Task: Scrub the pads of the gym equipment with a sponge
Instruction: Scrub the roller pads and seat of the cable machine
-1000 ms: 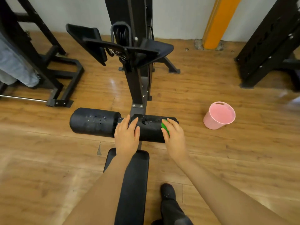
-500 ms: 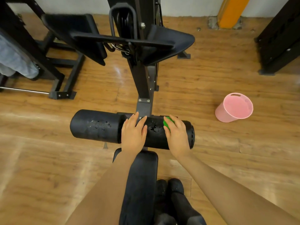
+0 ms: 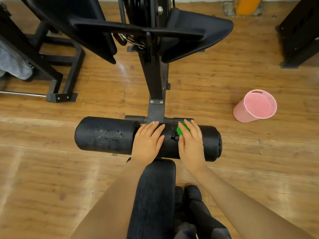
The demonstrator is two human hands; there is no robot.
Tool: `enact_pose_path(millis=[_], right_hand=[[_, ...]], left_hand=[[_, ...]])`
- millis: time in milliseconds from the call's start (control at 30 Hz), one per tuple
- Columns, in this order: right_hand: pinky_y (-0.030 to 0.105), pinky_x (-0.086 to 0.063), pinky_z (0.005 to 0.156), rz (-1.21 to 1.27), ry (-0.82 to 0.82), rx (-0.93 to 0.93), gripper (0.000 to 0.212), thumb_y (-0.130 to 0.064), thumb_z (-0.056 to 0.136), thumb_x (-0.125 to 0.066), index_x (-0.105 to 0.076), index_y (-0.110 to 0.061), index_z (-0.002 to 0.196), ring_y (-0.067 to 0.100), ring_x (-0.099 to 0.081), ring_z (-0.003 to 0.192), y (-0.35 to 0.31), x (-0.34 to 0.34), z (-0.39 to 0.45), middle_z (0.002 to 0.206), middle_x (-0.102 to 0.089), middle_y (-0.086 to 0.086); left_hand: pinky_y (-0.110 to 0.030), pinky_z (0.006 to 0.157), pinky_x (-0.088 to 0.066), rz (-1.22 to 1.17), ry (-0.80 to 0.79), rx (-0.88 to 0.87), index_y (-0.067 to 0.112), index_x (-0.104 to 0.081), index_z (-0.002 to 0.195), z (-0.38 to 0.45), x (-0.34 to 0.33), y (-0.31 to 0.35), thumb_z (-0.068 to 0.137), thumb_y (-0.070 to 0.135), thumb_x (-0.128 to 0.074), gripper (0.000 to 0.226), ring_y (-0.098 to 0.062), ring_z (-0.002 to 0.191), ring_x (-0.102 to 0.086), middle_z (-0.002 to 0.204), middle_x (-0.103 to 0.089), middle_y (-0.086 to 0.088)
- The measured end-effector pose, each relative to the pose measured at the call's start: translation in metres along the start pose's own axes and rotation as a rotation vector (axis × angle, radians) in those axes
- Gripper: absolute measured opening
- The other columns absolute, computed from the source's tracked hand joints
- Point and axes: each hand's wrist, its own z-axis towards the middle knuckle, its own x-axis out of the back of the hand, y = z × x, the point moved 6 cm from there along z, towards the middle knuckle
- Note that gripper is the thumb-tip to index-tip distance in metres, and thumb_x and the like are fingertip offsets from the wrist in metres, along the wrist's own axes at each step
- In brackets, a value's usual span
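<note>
Right hand [image 3: 191,144] presses a green sponge [image 3: 183,129] onto the right roller pad [image 3: 209,144], fingers laid fairly straight over it; sponge pokes out at about 11 o'clock from that hand. Whether the thumb hooks under the sponge, can't tell, so grip there looks like a flat press, not a pinch. Left hand [image 3: 147,143] lies flat & open on the same pad's inner end, near the centre post [image 3: 155,80], prob. steadying it. Left roller pad [image 3: 105,135] sits at 9 o'clock w/ wet specks on top; a small puddle shows just left of the sponge. Pink bucket [image 3: 255,106] stands on the floor at 2 o'clock, well apart.

Risks, as I judge them: roller may spin under the stroke, so the sponge skids off instead of scrubbing; wet vinyl + flat hold means the sponge could slip out; drips onto the wood floor [image 3: 51,178] near the shoes [image 3: 191,192] = slip hazard. Far side & underside of the pad likely get missed.
</note>
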Motion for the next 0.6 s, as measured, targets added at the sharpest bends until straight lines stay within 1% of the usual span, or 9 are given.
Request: enact_pose_path(millis=[67, 100, 133, 200, 233, 300, 367, 467, 600], right_hand=[[0.038, -0.021, 0.116, -0.040, -0.048, 0.071, 0.042, -0.006, 0.094, -0.054, -0.052, -0.007, 0.136, 0.025, -0.028, 0.142, -0.005, -0.003, 0.004, 0.145, -0.045, 0.010], [0.037, -0.022, 0.115, -0.103, -0.078, 0.127, 0.041, -0.008, 0.094, -0.057, -0.054, -0.007, 0.134, 0.027, -0.033, 0.140, -0.006, -0.004, 0.006, 0.143, -0.048, 0.011], [0.038, -0.026, 0.113, -0.173, -0.100, 0.191, 0.038, -0.011, 0.093, -0.058, -0.057, -0.006, 0.131, 0.029, -0.040, 0.136, -0.004, -0.004, 0.008, 0.138, -0.053, 0.012], [0.043, -0.039, 0.107, -0.281, -0.087, 0.261, 0.034, -0.021, 0.094, -0.051, -0.064, -0.008, 0.123, 0.030, -0.055, 0.121, 0.006, 0.004, 0.013, 0.124, -0.063, 0.011], [0.043, -0.042, 0.102, -0.320, -0.058, 0.247, 0.035, -0.026, 0.093, -0.048, -0.066, -0.011, 0.119, 0.029, -0.058, 0.113, 0.014, 0.012, 0.015, 0.116, -0.065, 0.009], [0.043, -0.039, 0.100, -0.377, 0.004, 0.167, 0.037, -0.032, 0.092, -0.044, -0.067, -0.015, 0.116, 0.027, -0.058, 0.104, 0.035, 0.028, 0.016, 0.108, -0.065, 0.006], [0.045, -0.038, 0.103, -0.361, 0.020, 0.122, 0.039, -0.031, 0.093, -0.043, -0.066, -0.011, 0.117, 0.029, -0.057, 0.110, 0.048, 0.035, 0.015, 0.111, -0.064, 0.008], [0.044, -0.042, 0.101, -0.264, 0.025, 0.086, 0.043, -0.030, 0.095, -0.039, -0.064, -0.004, 0.118, 0.034, -0.052, 0.120, 0.044, 0.026, 0.014, 0.117, -0.062, 0.013], [0.042, -0.038, 0.107, -0.239, -0.021, 0.147, 0.046, -0.030, 0.097, -0.035, -0.062, -0.002, 0.122, 0.033, -0.049, 0.125, 0.012, 0.004, 0.013, 0.123, -0.061, 0.015]], left_hand=[[-0.039, 0.111, -0.030, -0.011, 0.006, -0.001, 0.017, -0.056, 0.133, -0.001, -0.002, -0.003, 0.100, 0.036, -0.034, 0.044, -0.023, 0.125, -0.051, 0.135, -0.057, -0.006], [-0.039, 0.111, -0.030, -0.014, 0.010, 0.000, 0.017, -0.056, 0.133, -0.001, -0.002, -0.003, 0.100, 0.036, -0.035, 0.043, -0.024, 0.124, -0.052, 0.134, -0.058, -0.007], [-0.040, 0.110, -0.031, -0.015, 0.015, 0.002, 0.017, -0.056, 0.133, -0.001, -0.002, -0.002, 0.100, 0.035, -0.036, 0.043, -0.024, 0.123, -0.052, 0.133, -0.058, -0.007], [-0.041, 0.109, -0.034, -0.021, 0.022, 0.010, 0.017, -0.057, 0.132, -0.001, -0.001, -0.001, 0.099, 0.035, -0.036, 0.042, -0.025, 0.121, -0.053, 0.132, -0.058, -0.008], [-0.042, 0.109, -0.035, -0.026, 0.022, 0.016, 0.017, -0.057, 0.132, -0.002, -0.001, 0.000, 0.099, 0.035, -0.036, 0.043, -0.026, 0.121, -0.054, 0.132, -0.058, -0.008], [-0.044, 0.110, -0.034, -0.025, 0.008, 0.022, 0.018, -0.056, 0.133, -0.003, -0.002, -0.001, 0.099, 0.036, -0.033, 0.044, -0.026, 0.123, -0.053, 0.133, -0.058, -0.008], [-0.043, 0.111, -0.032, -0.014, -0.001, 0.032, 0.018, -0.055, 0.134, -0.003, -0.002, -0.001, 0.099, 0.037, -0.032, 0.046, -0.025, 0.125, -0.052, 0.134, -0.057, -0.008], [-0.043, 0.111, -0.031, -0.014, -0.015, 0.045, 0.018, -0.055, 0.134, -0.004, -0.002, -0.001, 0.099, 0.037, -0.031, 0.047, -0.025, 0.127, -0.051, 0.135, -0.057, -0.009], [-0.045, 0.110, -0.035, -0.023, -0.006, 0.045, 0.018, -0.056, 0.133, -0.005, -0.003, -0.001, 0.098, 0.037, -0.033, 0.046, -0.026, 0.126, -0.052, 0.134, -0.057, -0.011]])
